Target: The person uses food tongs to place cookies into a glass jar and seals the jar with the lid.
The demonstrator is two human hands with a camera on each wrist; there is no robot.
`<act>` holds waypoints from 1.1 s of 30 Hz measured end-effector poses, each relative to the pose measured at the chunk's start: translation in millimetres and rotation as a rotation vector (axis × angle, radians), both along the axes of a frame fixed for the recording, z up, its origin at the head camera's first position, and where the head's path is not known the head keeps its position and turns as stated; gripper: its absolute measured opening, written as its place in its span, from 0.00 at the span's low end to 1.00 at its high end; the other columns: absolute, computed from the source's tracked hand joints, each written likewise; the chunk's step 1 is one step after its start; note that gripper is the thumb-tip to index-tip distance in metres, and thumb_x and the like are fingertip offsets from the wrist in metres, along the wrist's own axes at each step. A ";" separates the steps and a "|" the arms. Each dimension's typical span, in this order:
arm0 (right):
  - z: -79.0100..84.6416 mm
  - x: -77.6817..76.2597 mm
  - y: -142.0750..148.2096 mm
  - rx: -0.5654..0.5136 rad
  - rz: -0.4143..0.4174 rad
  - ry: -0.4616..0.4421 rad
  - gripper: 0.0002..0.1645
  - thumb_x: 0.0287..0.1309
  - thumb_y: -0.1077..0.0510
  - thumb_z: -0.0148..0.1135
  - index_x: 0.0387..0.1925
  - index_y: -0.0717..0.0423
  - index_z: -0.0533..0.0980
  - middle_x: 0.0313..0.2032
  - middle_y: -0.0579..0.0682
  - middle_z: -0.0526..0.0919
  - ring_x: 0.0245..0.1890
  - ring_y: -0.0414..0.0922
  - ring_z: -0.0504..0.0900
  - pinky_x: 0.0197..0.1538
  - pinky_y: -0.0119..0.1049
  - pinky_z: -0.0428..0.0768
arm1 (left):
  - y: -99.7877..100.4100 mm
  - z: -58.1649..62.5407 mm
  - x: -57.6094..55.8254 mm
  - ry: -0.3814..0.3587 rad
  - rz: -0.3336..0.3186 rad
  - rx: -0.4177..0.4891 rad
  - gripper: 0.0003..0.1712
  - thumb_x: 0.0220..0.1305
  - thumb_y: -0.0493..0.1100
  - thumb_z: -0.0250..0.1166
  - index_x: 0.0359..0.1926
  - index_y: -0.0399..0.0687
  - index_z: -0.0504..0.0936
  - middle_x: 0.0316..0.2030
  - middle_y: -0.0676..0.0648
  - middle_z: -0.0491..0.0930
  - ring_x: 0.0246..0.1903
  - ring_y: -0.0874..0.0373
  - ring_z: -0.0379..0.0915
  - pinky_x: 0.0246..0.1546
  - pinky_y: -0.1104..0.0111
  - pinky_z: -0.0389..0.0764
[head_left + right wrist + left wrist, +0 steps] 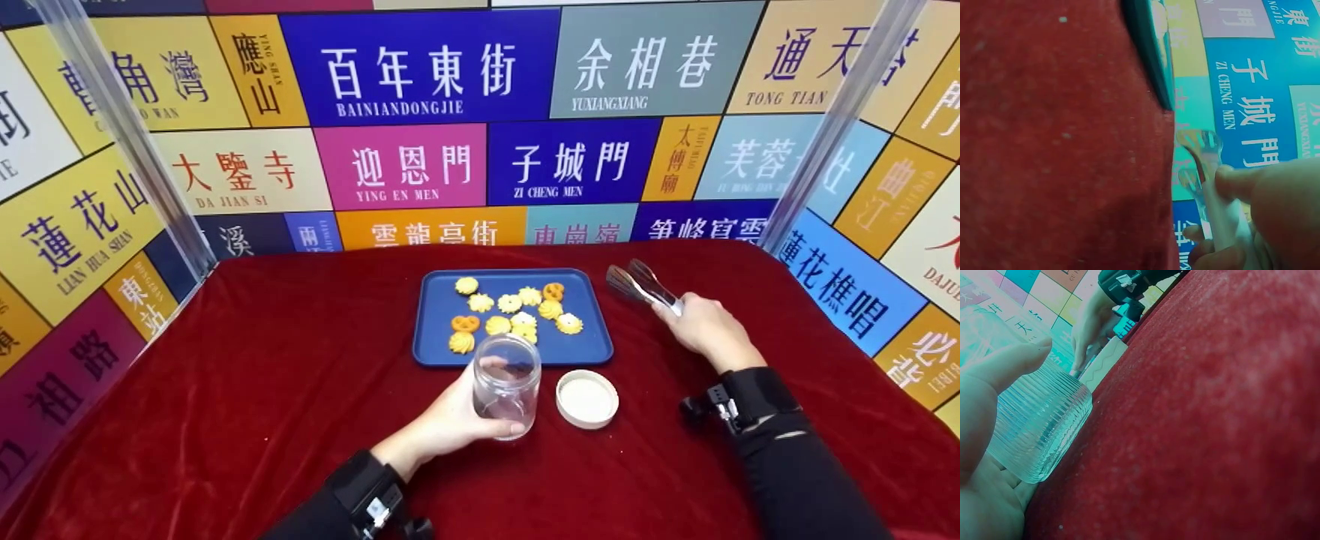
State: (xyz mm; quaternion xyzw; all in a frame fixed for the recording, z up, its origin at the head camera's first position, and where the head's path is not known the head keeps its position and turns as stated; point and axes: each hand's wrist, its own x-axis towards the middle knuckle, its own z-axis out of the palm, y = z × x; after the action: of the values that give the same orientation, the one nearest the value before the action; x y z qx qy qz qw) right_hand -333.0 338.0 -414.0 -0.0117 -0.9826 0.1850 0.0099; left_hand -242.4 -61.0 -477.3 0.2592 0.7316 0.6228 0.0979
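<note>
My left hand grips a clear glass jar round its side, thumb across the front. In the left wrist view the ribbed jar lies between thumb and fingers, close to the red cloth. My right hand holds a pair of tongs to the right of the blue tray. The tongs have their tips apart in the right wrist view, with nothing between them. Several yellow cookies and a few brown pretzel-shaped ones lie on the tray. The jar overlaps the tray's front edge in the head view.
A round, pale lid lies on the red cloth, right of the jar and in front of the tray. Colourful panels with Chinese lettering stand behind the table, and clear upright posts rise at both sides.
</note>
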 end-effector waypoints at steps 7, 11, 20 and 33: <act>11.4 1.9 -2.1 -0.059 0.082 0.038 0.42 0.70 0.25 0.58 0.52 0.62 0.77 0.36 0.57 0.80 0.33 0.53 0.76 0.34 0.43 0.71 | 0.2 0.6 0.2 0.007 0.003 -0.002 0.49 0.54 0.40 0.82 0.72 0.42 0.65 0.59 0.47 0.83 0.59 0.56 0.79 0.65 0.64 0.75; 15.8 2.0 -4.3 -0.081 0.201 0.035 0.38 0.69 0.27 0.62 0.53 0.58 0.81 0.36 0.52 0.81 0.35 0.50 0.76 0.37 0.43 0.72 | 0.5 2.0 0.9 0.000 0.009 -0.010 0.49 0.54 0.40 0.83 0.72 0.43 0.65 0.59 0.48 0.83 0.60 0.56 0.79 0.66 0.63 0.75; 17.6 4.2 -6.1 -0.062 0.328 -0.032 0.31 0.65 0.31 0.70 0.48 0.54 0.86 0.36 0.48 0.84 0.32 0.46 0.76 0.37 0.41 0.73 | 0.4 1.5 0.9 0.000 0.021 -0.026 0.49 0.54 0.41 0.83 0.72 0.44 0.66 0.60 0.48 0.83 0.61 0.56 0.78 0.67 0.61 0.73; 7.0 1.3 -14.4 -0.080 0.380 -0.130 0.31 0.63 0.33 0.72 0.48 0.56 0.84 0.30 0.47 0.80 0.27 0.45 0.75 0.32 0.39 0.73 | -0.1 0.5 0.7 0.014 0.013 -0.023 0.48 0.55 0.41 0.82 0.72 0.42 0.65 0.59 0.47 0.83 0.60 0.56 0.79 0.66 0.62 0.74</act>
State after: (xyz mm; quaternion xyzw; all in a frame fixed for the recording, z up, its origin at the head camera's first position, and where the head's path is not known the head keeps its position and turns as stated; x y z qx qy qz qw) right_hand -331.7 323.6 -407.0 0.1617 -0.9576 0.2211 -0.0892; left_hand -241.7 -61.1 -476.8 0.2576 0.7410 0.6133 0.0916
